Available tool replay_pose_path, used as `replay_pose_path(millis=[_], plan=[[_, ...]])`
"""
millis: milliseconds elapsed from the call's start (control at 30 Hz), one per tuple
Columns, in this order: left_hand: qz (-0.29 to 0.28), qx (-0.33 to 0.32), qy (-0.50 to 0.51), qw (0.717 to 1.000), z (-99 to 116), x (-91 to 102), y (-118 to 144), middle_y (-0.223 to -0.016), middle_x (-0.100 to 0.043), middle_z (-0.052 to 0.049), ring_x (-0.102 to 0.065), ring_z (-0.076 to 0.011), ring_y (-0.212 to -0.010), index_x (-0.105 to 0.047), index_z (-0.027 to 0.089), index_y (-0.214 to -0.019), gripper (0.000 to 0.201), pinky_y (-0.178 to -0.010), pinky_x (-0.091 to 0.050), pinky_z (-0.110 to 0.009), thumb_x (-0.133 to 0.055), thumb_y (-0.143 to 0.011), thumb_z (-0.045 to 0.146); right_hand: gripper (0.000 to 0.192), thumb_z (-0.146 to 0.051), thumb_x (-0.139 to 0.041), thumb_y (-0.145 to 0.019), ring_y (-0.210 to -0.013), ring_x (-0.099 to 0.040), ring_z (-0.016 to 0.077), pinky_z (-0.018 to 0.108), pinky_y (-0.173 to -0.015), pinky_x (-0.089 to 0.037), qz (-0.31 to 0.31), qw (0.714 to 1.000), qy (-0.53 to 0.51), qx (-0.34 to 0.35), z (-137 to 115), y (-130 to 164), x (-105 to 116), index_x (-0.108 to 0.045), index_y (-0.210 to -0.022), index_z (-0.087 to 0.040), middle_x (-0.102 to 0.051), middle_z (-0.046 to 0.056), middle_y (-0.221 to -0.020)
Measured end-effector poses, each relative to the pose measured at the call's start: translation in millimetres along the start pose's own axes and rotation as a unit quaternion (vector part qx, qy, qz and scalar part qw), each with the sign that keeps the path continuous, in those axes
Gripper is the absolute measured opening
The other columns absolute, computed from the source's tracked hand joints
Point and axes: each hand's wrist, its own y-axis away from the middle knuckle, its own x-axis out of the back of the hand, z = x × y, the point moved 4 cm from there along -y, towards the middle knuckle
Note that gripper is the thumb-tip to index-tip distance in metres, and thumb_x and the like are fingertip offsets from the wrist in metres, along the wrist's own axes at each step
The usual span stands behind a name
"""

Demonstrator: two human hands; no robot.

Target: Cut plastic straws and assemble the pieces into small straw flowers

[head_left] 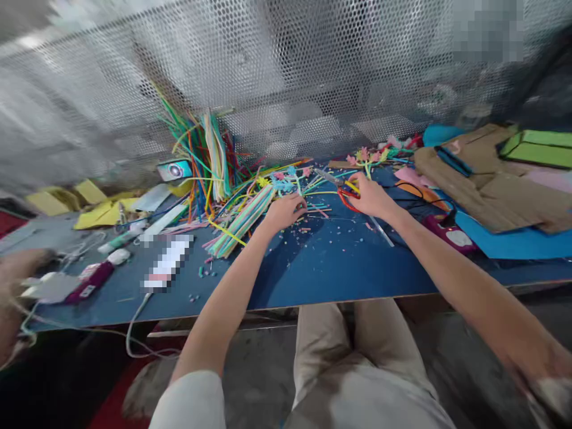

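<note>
My left hand (285, 212) is closed, thumb and fingers curled together, over the middle of the blue table. A pipe-cleaner flower sprig (286, 182) with blue, pink and yellow heads rises from its fingers; the lower stem is hidden. Beside that hand lies a bundle of pastel pipe cleaners (243, 223). My right hand (370, 198) is closed around the red handles of a pair of scissors (347, 201), whose blades point away to the left. Just behind the right hand is a second flower sprig (367, 159) in pink and yellow.
Small clippings (306, 229) dot the blue table (339, 268). Upright pipe cleaners (217, 155) stand at the back against a perforated metal screen (313, 71). A phone (168, 262) and a power strip (92, 280) lie left, near another person's arm (20, 274). Brown cardboard (487, 179) is at right.
</note>
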Motion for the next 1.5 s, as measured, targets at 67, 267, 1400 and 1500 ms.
replay_pose_path(millis=[67,267,1400,1500], plan=[[0.018,-0.019,0.027,0.999,6,3.0,-3,-0.104,-0.066,-0.009,-0.061,-0.0243,-0.103,-0.061,0.019,-0.099,0.014,-0.091,-0.046,-0.037,-0.051,-0.097,0.029,0.047,-0.029,-0.058,-0.083,-0.095,-0.067,0.0355,0.043,-0.078,-0.051,0.005,1.000,0.005,-0.003,0,-1,1,-0.047,-0.127,-0.016,-0.067,0.019,-0.116],[0.141,-0.023,0.192,0.971,22,17.2,-3,-0.096,-0.071,-0.006,-0.067,-0.0140,-0.088,-0.053,0.019,-0.112,0.021,-0.082,-0.050,-0.027,-0.036,-0.105,0.029,0.044,-0.027,-0.058,-0.082,-0.098,-0.064,0.0353,0.045,-0.081,-0.050,-0.007,1.000,-0.012,-0.020,-2,-1,-3,-0.048,-0.124,-0.019,-0.064,0.018,-0.115],[-0.016,0.011,-0.013,1.000,57,2.1,-2,-0.119,-0.072,-0.002,-0.070,-0.0206,-0.096,-0.065,0.030,-0.118,0.039,-0.066,-0.044,-0.027,-0.031,-0.105,0.044,0.050,-0.020,-0.062,-0.085,-0.131,-0.048,0.0334,0.059,-0.111,-0.040,0.254,0.962,-0.018,0.098,-5,3,54,-0.048,-0.133,-0.024,-0.054,0.013,-0.133],[0.015,0.081,-0.043,0.996,54,5.8,-3,-0.105,-0.075,-0.006,-0.071,-0.0214,-0.086,-0.063,0.026,-0.114,0.038,-0.063,-0.042,-0.027,-0.030,-0.105,0.042,0.039,-0.015,-0.059,-0.085,-0.128,-0.051,0.0315,0.056,-0.111,-0.040,0.243,0.965,-0.019,0.093,0,1,53,-0.055,-0.122,-0.024,-0.060,0.011,-0.126]])
